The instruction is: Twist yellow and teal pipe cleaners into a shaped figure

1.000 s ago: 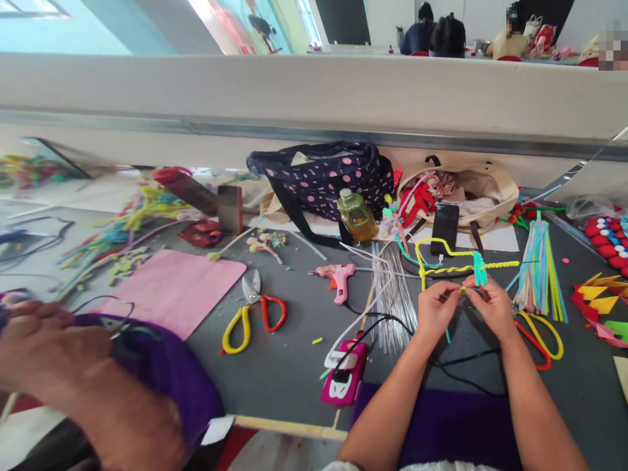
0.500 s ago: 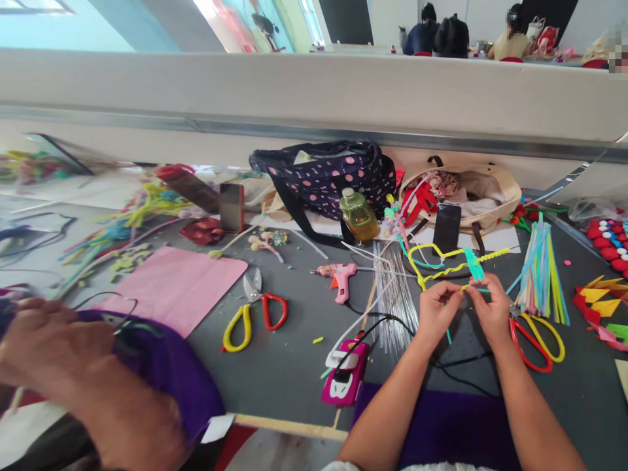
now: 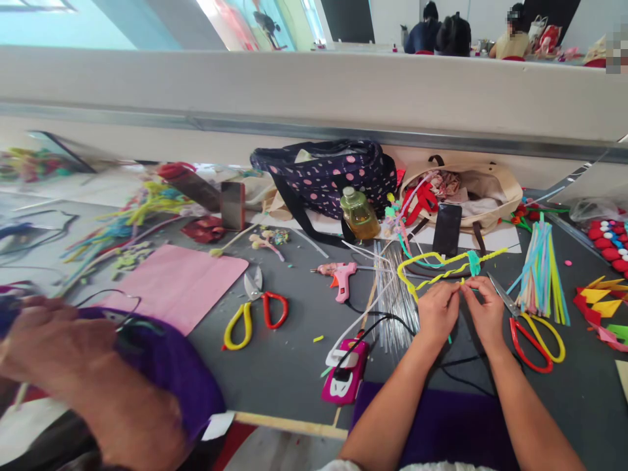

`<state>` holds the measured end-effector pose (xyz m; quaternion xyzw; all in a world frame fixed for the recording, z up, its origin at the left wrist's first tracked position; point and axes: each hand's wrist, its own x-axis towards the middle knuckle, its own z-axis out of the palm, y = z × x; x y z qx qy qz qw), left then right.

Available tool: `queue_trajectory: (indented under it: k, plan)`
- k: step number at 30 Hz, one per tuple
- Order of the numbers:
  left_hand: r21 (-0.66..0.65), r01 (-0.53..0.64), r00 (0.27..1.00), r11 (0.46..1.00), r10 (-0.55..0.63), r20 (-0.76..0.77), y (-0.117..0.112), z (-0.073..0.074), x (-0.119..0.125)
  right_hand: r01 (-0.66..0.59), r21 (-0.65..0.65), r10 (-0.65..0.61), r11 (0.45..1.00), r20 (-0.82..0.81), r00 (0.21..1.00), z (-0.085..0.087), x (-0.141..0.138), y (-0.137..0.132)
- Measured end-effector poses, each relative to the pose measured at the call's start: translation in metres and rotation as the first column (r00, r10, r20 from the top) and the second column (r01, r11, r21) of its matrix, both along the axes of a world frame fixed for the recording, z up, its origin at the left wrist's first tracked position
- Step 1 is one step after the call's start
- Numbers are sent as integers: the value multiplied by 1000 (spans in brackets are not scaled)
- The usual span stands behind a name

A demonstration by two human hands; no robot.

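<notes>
Pinching a yellow bit at the fingertips: left hand and right hand, nearly touching. Yellow frame just beyond; judged light, soft, bendable; best held at its twisted strand.

The table is dark grey, its near edge striped with a tan border. The stem is yellow, the piece on it turquoise. By the far edge, the bag is navy with pink dots and white marks, the tote beige. The left scissors and right scissors have red and yellow handles. The glue gun is pink, the socket magenta and white
</notes>
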<state>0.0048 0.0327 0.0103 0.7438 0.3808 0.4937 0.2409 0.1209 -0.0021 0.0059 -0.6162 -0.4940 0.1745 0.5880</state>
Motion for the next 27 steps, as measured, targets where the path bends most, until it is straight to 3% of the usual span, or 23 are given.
queue_trajectory:
  k: [10, 19, 27]
  plan:
    - [12, 64, 997, 998, -63, -38, 1, 2, -2, -29, -71, 24, 997, -77, 997, 1, 3, 0]
    - [-218, 157, 983, 963, -131, 131, 2, 0, 1, -7, -66, -7, 998, -209, 978, -13, 6, 1]
    - [-317, 106, 988, 942, -63, 143, 3, -2, 2, -6, -102, -19, 995, -237, 971, -10, 3, 3]
